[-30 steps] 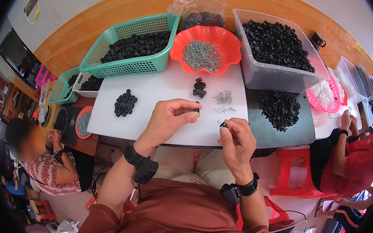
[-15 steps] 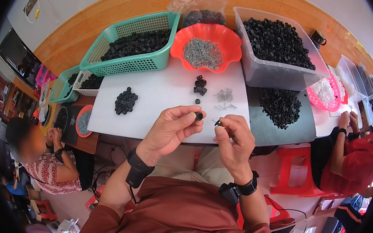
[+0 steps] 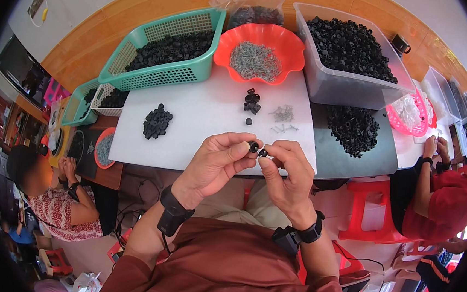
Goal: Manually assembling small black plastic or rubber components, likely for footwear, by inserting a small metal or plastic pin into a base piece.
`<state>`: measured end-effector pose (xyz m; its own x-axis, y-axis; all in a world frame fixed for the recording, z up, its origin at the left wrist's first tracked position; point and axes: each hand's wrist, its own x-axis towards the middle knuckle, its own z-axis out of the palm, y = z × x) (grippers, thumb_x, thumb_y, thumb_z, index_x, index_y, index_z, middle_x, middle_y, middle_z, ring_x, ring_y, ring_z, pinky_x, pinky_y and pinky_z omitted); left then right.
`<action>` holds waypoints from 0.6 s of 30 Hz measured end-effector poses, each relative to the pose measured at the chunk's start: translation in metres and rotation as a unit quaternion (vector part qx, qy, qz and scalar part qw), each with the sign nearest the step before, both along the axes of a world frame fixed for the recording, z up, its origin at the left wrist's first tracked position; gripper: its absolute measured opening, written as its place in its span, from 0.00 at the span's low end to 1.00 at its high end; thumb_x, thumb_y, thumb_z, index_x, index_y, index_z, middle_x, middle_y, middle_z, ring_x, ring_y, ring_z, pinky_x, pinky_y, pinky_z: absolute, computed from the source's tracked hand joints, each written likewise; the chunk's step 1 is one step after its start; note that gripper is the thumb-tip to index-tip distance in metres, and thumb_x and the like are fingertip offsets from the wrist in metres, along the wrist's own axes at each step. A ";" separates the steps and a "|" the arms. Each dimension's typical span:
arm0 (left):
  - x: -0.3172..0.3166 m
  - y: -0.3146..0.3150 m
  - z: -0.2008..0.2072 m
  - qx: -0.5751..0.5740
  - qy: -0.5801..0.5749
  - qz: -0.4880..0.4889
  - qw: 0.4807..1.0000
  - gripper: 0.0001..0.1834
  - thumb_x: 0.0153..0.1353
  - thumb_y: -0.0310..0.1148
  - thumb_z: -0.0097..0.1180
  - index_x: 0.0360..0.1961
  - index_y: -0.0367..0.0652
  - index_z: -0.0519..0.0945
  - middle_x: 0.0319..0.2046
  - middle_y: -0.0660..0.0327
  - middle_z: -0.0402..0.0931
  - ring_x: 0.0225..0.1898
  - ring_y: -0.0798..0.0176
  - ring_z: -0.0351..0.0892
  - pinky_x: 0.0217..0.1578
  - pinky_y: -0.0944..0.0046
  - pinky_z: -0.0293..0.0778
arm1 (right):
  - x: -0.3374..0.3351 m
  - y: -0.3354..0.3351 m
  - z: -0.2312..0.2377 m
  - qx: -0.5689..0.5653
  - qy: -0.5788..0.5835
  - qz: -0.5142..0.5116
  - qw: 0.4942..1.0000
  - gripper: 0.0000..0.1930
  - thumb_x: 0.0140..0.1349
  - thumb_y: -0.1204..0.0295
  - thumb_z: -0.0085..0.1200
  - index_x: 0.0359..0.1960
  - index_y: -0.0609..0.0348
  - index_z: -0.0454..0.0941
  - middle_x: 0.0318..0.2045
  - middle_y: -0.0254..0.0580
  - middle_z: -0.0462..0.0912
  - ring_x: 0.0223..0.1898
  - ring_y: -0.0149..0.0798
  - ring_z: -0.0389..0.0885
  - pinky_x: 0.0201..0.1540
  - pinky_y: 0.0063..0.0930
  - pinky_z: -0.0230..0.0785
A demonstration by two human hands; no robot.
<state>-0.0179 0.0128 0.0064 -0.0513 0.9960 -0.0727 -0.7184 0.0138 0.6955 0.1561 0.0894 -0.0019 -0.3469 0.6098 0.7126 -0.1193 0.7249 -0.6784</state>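
Between the thumb and fingers of my left hand (image 3: 213,163) is a small round black cap (image 3: 253,146), its hollow side showing. My right hand (image 3: 290,175) pinches a small black plastic piece (image 3: 263,153) close beside it; whether the two parts touch is hard to tell. A pale screw tip appears between them, partly hidden by the fingertips. Beyond my hands, a lone black cap (image 3: 248,121) lies on the white work sheet (image 3: 203,110) below a small cluster of black parts (image 3: 252,102). Loose screws (image 3: 283,114) are scattered to the right of that cluster.
A red scalloped bowl (image 3: 293,49) of screws stands between a green basket (image 3: 168,75) and a clear bin (image 3: 347,92), both full of black parts. Black piles lie left (image 3: 157,122) and right (image 3: 352,130). Co-workers sit at left (image 3: 64,209) and right (image 3: 448,207).
My right hand has moved left, bringing its black piece up to the cap in my left hand. The left hand stays nearly in place.
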 end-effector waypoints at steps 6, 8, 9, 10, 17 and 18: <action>0.003 -0.001 0.000 0.012 0.013 -0.004 1.000 0.14 0.71 0.25 0.58 0.56 0.35 0.81 0.51 0.53 0.83 0.48 0.62 0.86 0.51 0.62 0.86 | -0.001 -0.001 0.002 -0.001 -0.010 0.006 1.000 0.13 0.62 0.78 0.67 0.48 0.61 0.84 0.39 0.45 0.82 0.25 0.33 0.81 0.26 0.25 0.74; 0.004 -0.002 0.000 0.010 0.019 -0.005 1.000 0.14 0.71 0.25 0.58 0.56 0.35 0.82 0.50 0.54 0.83 0.49 0.62 0.85 0.51 0.62 0.86 | 0.000 -0.001 0.003 -0.002 -0.014 0.007 1.000 0.13 0.62 0.78 0.67 0.49 0.61 0.84 0.39 0.44 0.82 0.25 0.33 0.81 0.26 0.25 0.74; 0.004 -0.002 0.000 0.010 0.019 -0.005 1.000 0.14 0.71 0.25 0.58 0.56 0.35 0.82 0.50 0.54 0.83 0.49 0.62 0.85 0.51 0.62 0.86 | 0.000 -0.001 0.004 0.001 -0.019 0.004 1.000 0.13 0.62 0.78 0.67 0.48 0.61 0.84 0.39 0.44 0.82 0.26 0.33 0.81 0.26 0.25 0.74; 0.004 -0.003 0.000 0.008 0.023 -0.003 1.000 0.14 0.71 0.25 0.58 0.55 0.35 0.82 0.50 0.54 0.83 0.49 0.62 0.85 0.51 0.62 0.85 | 0.000 -0.001 0.004 0.004 -0.023 0.002 1.000 0.13 0.62 0.78 0.67 0.48 0.61 0.84 0.39 0.44 0.82 0.26 0.34 0.81 0.26 0.26 0.74; 0.011 -0.004 0.002 0.016 0.041 0.016 0.999 0.14 0.70 0.26 0.60 0.56 0.35 0.82 0.48 0.55 0.84 0.46 0.65 0.85 0.52 0.65 0.83 | 0.001 -0.002 0.004 0.008 -0.020 -0.003 1.000 0.14 0.60 0.79 0.68 0.49 0.60 0.84 0.38 0.44 0.83 0.28 0.35 0.82 0.27 0.27 0.75; 0.011 -0.004 0.002 0.016 0.041 0.017 0.999 0.14 0.70 0.26 0.60 0.56 0.35 0.82 0.48 0.55 0.84 0.46 0.65 0.85 0.52 0.65 0.83 | 0.002 -0.002 0.004 0.009 -0.016 -0.004 1.000 0.15 0.60 0.80 0.68 0.49 0.60 0.85 0.38 0.43 0.83 0.28 0.35 0.82 0.28 0.27 0.75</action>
<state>-0.0072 0.0088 0.0088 -0.0889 0.9954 -0.0353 -0.6582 -0.0321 0.7522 0.1579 0.0872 0.0019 -0.3645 0.5992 0.7128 -0.0921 0.7385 -0.6679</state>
